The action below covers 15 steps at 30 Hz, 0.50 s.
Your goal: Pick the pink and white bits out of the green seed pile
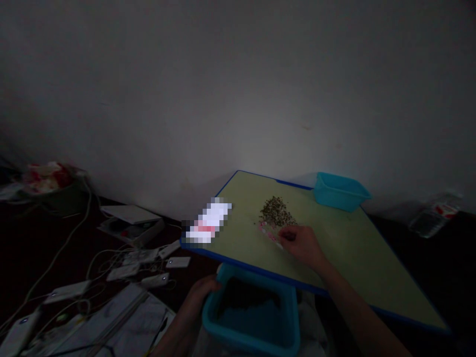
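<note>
My left hand [205, 288] is closed on the left rim of a blue plastic basin [251, 333], below the table's front edge. Dark loose material [247, 293] lies inside this basin; its kind is too dim to make out. Over the table, my right hand [302, 244] has its fingers pinched at the right end of a thin pink-and-white patterned piece [270, 234]. Just beyond that piece, a heap of small dark and pale grains [277, 211] is spread on the tabletop.
The pale table [357, 258] has a blue edge. A second blue basin [340, 192] stands at its back right corner, and a blurred-out bright phone-like screen [210, 223] lies at left. White power banks [178, 262] and cables are on the floor; a clear plastic package [435, 216] is at right.
</note>
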Each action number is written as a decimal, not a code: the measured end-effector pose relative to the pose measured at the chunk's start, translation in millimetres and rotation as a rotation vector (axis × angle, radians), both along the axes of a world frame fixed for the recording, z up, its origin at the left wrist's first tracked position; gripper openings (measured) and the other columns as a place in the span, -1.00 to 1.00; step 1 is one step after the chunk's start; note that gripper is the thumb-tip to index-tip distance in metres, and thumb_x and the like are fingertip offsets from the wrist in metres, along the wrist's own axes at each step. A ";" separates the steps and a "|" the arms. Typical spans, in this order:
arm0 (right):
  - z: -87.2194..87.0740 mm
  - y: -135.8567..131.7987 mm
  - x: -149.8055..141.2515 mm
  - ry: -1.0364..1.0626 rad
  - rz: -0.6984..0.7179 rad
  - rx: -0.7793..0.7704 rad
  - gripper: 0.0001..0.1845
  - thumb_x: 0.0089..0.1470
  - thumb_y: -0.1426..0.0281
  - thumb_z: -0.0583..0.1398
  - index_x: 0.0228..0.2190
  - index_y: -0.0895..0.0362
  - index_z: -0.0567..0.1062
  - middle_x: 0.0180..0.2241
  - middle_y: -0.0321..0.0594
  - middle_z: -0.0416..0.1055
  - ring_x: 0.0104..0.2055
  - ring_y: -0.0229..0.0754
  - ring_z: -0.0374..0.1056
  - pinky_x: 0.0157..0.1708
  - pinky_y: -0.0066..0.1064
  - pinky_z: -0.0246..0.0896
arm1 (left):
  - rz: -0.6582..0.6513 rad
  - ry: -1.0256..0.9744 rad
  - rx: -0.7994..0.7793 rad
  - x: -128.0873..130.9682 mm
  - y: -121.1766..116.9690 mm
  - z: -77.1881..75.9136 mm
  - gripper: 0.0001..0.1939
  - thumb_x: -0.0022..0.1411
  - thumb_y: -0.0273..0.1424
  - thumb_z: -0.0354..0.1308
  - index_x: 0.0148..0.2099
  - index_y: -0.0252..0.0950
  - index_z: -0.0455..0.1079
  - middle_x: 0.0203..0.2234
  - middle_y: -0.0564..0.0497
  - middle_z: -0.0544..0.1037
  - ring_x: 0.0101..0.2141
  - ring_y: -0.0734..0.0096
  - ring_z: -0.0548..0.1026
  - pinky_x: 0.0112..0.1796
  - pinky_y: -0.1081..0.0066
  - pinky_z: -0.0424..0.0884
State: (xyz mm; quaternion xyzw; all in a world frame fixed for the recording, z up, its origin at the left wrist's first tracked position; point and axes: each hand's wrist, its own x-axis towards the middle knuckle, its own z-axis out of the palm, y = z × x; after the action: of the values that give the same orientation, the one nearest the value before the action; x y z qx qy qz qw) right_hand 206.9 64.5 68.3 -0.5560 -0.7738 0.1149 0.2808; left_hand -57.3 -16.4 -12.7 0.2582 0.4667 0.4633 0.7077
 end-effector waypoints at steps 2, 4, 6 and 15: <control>-2.3 -0.6 2.5 0.017 -0.009 -0.020 -0.80 -0.09 0.41 0.10 -0.45 0.09 0.54 -0.49 -0.30 0.49 -0.46 -0.24 0.38 -0.46 -0.50 0.19 | -0.035 -0.012 -0.029 -1.7 3.7 -10.6 -0.90 -0.13 -0.44 0.10 -0.49 -0.33 0.42 -0.71 0.05 0.47 -0.63 0.32 0.40 -0.59 0.40 0.24; -4.8 -0.3 3.9 0.030 -0.013 -0.033 -0.80 -0.09 0.41 0.10 -0.44 0.08 0.54 -0.49 -0.29 0.49 -0.46 -0.23 0.38 -0.45 -0.49 0.20 | -0.030 -0.024 -0.049 -3.1 7.6 -17.8 -0.91 -0.18 -0.42 0.12 -0.53 -0.33 0.41 -0.74 0.06 0.46 -0.66 0.33 0.38 -0.61 0.40 0.24; -6.3 0.8 4.0 0.037 -0.018 -0.030 -0.80 -0.09 0.40 0.10 -0.44 0.08 0.54 -0.49 -0.29 0.49 -0.45 -0.22 0.39 -0.44 -0.48 0.21 | -0.012 -0.021 -0.066 -3.6 10.4 -19.3 -0.91 -0.22 -0.43 0.13 -0.55 -0.33 0.42 -0.75 0.06 0.46 -0.67 0.35 0.37 -0.61 0.41 0.24; -4.0 5.2 -1.6 0.021 -0.028 -0.020 -0.80 -0.09 0.38 0.11 -0.43 0.06 0.54 -0.49 -0.29 0.49 -0.45 -0.22 0.40 -0.47 -0.49 0.20 | 0.004 0.023 -0.078 -4.1 14.3 -18.4 -0.94 -0.28 -0.44 0.14 -0.62 -0.33 0.41 -0.82 0.09 0.41 -0.71 0.40 0.31 -0.60 0.41 0.24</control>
State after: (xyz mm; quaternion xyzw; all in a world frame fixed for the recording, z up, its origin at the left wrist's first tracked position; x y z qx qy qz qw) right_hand 205.3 69.7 64.3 -0.5684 -0.7617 0.1244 0.2851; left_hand -61.5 -2.1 -31.1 0.2349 0.4931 0.4431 0.7108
